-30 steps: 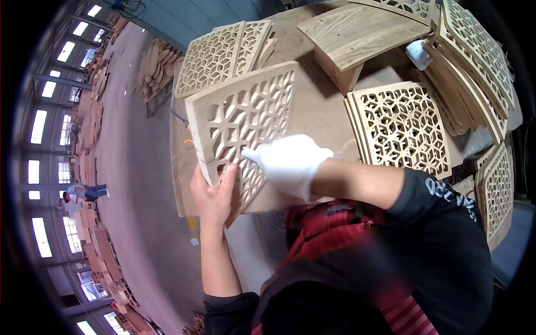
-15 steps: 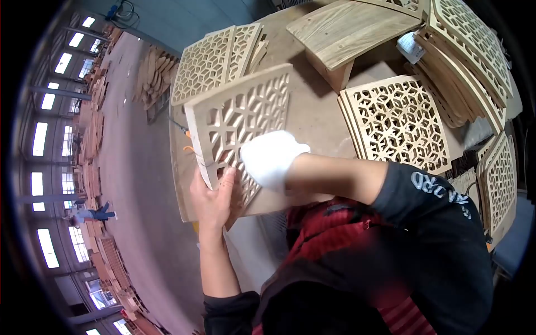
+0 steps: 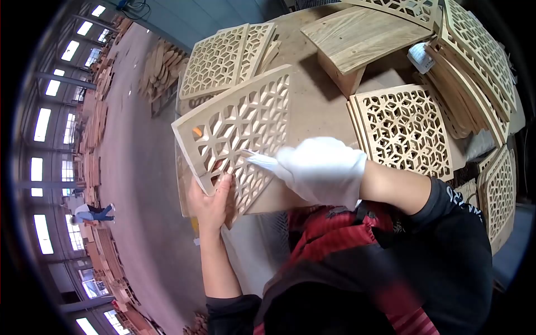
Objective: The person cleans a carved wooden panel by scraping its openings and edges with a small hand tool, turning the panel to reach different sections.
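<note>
My bare left hand [image 3: 211, 205] grips the lower left edge of a wooden lattice panel [image 3: 245, 96], thumb on its face. The panel stands tilted over the table, with cut-out geometric openings. My right hand [image 3: 321, 170], in a white glove, is closed on a thin pale folded strip [image 3: 261, 161]. The strip's tip lies against or just in front of the panel's openings; I cannot tell whether it touches. Motion blurs the glove's fingers a little.
Behind the panel lie more lattice panels [image 3: 215, 61] on the table [image 3: 321, 120]. A lattice stack [image 3: 405, 131] sits to the right, below a wooden stand [image 3: 365, 33]. Curved panels [image 3: 480, 61] pile up at the far right. A person [image 3: 92, 214] is far off on the workshop floor.
My gloved right hand has drawn back to the right from the panel, and the pale strip now shows. The panel has turned to face me more, still in my left hand.
</note>
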Demonstrator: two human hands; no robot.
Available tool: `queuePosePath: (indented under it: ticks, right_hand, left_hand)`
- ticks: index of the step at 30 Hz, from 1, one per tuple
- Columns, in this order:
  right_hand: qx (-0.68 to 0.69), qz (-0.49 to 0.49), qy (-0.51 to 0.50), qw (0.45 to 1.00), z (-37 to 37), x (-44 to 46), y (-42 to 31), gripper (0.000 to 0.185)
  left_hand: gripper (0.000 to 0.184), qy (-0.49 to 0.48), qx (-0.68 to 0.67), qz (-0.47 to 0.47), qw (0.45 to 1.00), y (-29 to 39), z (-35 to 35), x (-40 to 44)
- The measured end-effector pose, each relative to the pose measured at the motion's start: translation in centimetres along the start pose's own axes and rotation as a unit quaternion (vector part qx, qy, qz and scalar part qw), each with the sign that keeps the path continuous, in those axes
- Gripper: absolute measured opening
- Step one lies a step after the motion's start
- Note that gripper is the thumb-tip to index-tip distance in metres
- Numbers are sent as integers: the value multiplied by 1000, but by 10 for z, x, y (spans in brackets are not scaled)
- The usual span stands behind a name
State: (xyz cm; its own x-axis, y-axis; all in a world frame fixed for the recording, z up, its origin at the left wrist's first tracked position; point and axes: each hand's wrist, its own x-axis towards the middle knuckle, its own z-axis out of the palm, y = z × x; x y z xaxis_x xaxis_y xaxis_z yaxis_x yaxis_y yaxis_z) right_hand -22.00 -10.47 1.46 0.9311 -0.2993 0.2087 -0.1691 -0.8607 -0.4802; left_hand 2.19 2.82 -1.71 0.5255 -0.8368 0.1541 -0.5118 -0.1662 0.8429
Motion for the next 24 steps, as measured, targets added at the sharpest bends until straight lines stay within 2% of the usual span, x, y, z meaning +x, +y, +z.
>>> queuePosePath:
  ticks: [6,9,10,12,17,19,21,22,23,24]
  right_hand:
    - [28,7,-13,1000,-12,23,1,35]
    - [44,93,-92,990,-25,45,-5,35]
    - [41,91,-85,991,-19,50,-2,34]
    - [-18,104,-139,985,-23,64,-5,35]
    - [20,133,-123,983,-23,59,-8,42]
    - [29,96,-46,994,-16,55,-4,38]
    - [-2,121,-77,990,-22,64,-3,29]
    - [-49,95,-99,989,-13,72,3,24]
    - [-37,106,-95,989,-13,73,4,20]
    - [-26,116,-96,988,-13,74,4,18]
  left_hand:
    - [33,-14,-33,12,999,15,11,1]
    - [33,-27,25,19,999,30,15,-3]
    - [33,-38,28,25,999,30,16,-2]
    - [34,-38,42,38,998,38,20,-2]
    - [35,-51,18,21,998,43,17,5]
    - [35,-49,27,30,998,45,19,6]
    - [36,-52,-80,-22,995,46,23,6]
    - [37,-60,-7,0,998,48,23,7]
    - [38,-68,66,22,995,49,22,9]
    - [39,-54,38,26,997,47,23,11]
